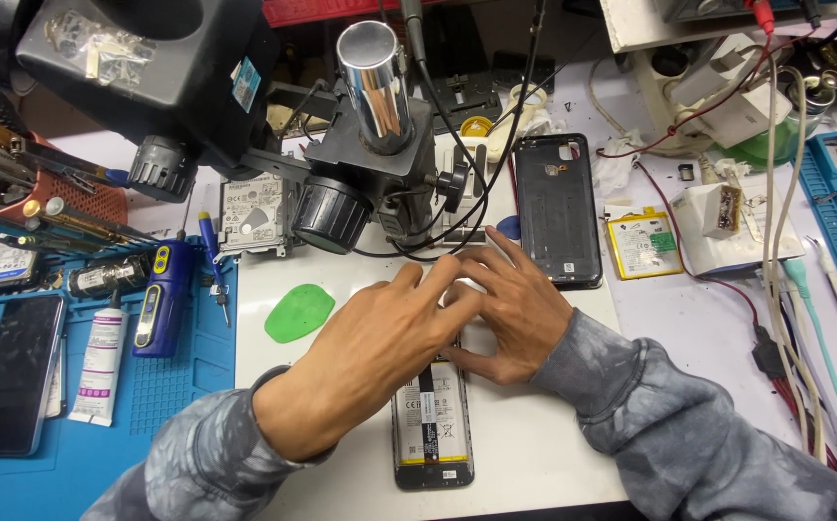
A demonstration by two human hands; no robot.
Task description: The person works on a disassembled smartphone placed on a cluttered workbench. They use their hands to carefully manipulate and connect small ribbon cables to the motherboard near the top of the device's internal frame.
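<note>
Both hands are planted on the top end of the opened phone [432,425]. The left hand [370,352] lies flat with fingers spread, and the right hand [513,309] presses beside it, fingertips touching. Neither pinches anything I can see. The phone's long axis runs straight toward the person, its bottom half sticking out below the wrists. The black back cover [558,207] sits just past the right hand.

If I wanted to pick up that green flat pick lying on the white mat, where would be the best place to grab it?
Pinch the green pick at its broad rounded left edge, coming from the left or front. It lies flat on the white mat with bare mat around that side, while the left hand sits close to its right. Being so thin, it probably needs one edge lifted first.
</note>
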